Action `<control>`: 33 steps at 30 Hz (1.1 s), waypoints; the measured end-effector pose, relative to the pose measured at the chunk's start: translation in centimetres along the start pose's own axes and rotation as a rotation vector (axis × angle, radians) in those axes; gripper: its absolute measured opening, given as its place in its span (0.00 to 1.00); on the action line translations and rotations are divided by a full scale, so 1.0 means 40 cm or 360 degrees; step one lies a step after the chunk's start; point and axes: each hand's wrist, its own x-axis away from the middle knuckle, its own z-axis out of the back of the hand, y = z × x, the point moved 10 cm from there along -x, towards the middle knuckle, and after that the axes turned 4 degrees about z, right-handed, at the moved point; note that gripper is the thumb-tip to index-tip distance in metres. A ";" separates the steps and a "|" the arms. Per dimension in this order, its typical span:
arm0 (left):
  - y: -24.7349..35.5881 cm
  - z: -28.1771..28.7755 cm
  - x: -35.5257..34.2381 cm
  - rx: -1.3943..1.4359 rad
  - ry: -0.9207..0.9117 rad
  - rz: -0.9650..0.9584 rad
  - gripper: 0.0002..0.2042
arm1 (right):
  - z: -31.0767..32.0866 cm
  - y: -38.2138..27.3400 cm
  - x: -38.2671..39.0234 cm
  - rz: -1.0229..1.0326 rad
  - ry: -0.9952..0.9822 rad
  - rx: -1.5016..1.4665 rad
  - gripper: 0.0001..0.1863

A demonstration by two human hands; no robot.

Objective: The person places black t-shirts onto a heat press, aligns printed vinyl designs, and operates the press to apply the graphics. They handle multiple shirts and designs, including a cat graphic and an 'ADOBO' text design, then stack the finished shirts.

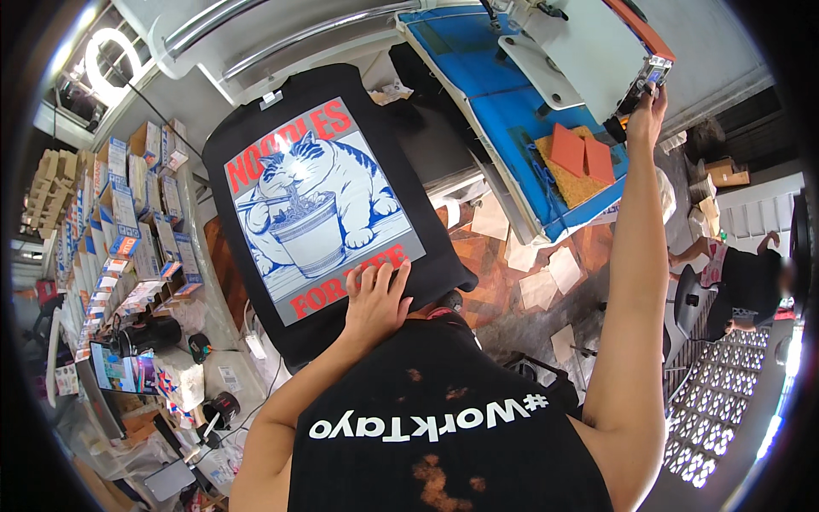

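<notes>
A black T-shirt [394, 166] lies spread flat on a platen, printed with a blue-and-white cat eating noodles and red lettering on a grey panel. My left hand [375, 299] rests on the lower edge of the print, palm down, fingers spread. My right arm is stretched far forward and right. At its end my right hand [646, 119] touches a small control box [655, 75] with a lit display, on the side of an orange-edged machine that looks like a heat press. Its fingers reach out onto the box; part of them is hard to make out.
A blue-covered table [478, 94] holds a white board [539, 72] and orange pads [580, 155]. Shelved boxes [128, 205] and a monitor [124, 369] stand left. Paper sheets [537, 288] litter the floor. Another person [742, 282] is at the far right, near a black chair [685, 300].
</notes>
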 end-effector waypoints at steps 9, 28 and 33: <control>0.048 0.011 -0.051 -0.0291 -0.0031 -0.0064 0.24 | -0.021 -0.063 0.048 -0.0148 -0.0044 -0.0480 0.43; 0.111 0.001 -0.051 -0.0268 0.0036 -0.0316 0.17 | 0.119 -0.436 0.405 0.0506 -0.0316 -0.0521 0.05; 0.110 -0.007 -0.053 -0.0255 0.0001 -0.0344 0.18 | -0.149 -0.291 0.942 -0.0013 -0.1377 -0.0380 0.27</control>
